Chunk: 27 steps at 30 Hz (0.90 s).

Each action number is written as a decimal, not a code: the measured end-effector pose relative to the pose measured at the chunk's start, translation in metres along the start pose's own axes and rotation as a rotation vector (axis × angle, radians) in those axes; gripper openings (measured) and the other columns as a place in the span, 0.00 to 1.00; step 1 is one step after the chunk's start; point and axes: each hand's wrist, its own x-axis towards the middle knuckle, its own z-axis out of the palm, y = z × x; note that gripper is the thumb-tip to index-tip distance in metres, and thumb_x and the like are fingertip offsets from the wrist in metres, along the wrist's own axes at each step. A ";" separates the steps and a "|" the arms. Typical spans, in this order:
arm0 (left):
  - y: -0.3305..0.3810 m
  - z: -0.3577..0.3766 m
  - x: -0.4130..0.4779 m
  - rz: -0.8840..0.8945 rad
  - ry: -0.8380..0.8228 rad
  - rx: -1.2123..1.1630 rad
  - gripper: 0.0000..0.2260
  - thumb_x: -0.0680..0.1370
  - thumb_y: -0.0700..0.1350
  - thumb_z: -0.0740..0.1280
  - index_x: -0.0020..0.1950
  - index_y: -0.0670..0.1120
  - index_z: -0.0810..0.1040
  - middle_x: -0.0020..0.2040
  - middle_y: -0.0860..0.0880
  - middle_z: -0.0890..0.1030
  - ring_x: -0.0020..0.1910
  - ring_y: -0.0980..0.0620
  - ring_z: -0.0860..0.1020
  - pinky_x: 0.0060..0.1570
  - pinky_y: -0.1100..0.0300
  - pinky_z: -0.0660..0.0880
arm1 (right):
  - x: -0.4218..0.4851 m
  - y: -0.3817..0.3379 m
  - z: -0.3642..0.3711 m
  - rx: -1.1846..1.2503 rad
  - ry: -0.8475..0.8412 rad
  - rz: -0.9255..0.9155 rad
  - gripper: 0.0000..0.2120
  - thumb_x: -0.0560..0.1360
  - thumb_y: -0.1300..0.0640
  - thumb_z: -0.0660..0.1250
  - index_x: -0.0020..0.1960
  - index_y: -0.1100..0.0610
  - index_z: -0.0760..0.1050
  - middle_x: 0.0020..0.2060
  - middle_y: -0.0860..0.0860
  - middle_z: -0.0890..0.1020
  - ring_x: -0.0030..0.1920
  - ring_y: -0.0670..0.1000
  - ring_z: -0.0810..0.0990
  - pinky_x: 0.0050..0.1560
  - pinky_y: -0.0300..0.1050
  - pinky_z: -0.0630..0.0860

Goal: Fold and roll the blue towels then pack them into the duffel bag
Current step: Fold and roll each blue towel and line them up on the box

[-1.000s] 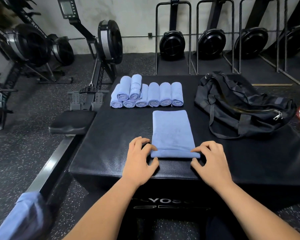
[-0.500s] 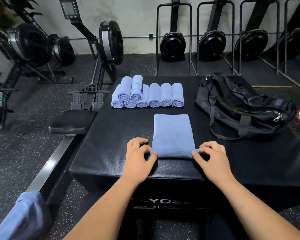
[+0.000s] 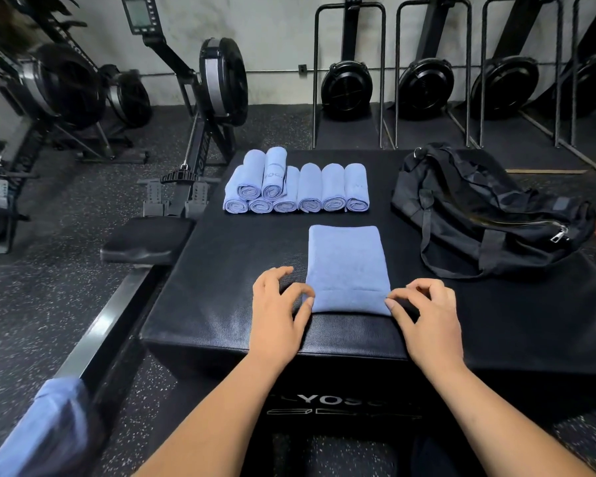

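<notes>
Both grips pinching folded towel (image 3: 348,263) at near corners, left hand (image 3: 276,318), right hand (image 3: 430,321), duffel bag (image 3: 479,215) rightward

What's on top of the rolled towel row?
Two more rolled towels, on the row's left end. Beneath them only the lower rolls' spiral ends show; their bodies are mostly covered.

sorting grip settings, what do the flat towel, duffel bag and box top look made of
Flat towel: soft matte blue cloth, likely microfibre; fine nap, limp fold.
Duffel bag: black woven fabric, perhaps nylon; slumped, metal zip pull.
Box top: black textured vinyl-like cover; faint sheen at the front edge.
</notes>
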 end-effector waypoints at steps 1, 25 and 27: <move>-0.001 0.001 0.000 0.005 0.010 0.017 0.03 0.82 0.49 0.71 0.54 0.57 0.82 0.72 0.53 0.69 0.75 0.47 0.62 0.73 0.51 0.65 | -0.001 0.000 0.001 -0.011 0.014 -0.003 0.03 0.76 0.50 0.76 0.48 0.43 0.85 0.54 0.39 0.73 0.58 0.47 0.69 0.49 0.49 0.76; -0.010 0.006 0.005 -0.109 -0.059 0.021 0.13 0.78 0.58 0.66 0.57 0.55 0.84 0.70 0.58 0.73 0.76 0.51 0.61 0.75 0.48 0.64 | 0.010 0.015 0.003 0.015 -0.117 0.012 0.12 0.72 0.40 0.75 0.54 0.38 0.85 0.57 0.36 0.75 0.63 0.47 0.69 0.66 0.56 0.72; -0.008 0.005 0.005 -0.131 -0.058 -0.008 0.13 0.77 0.60 0.64 0.51 0.55 0.84 0.69 0.58 0.75 0.76 0.53 0.61 0.75 0.49 0.65 | 0.010 0.015 0.002 0.048 -0.122 0.021 0.09 0.71 0.40 0.75 0.51 0.39 0.85 0.56 0.35 0.76 0.62 0.46 0.69 0.66 0.57 0.72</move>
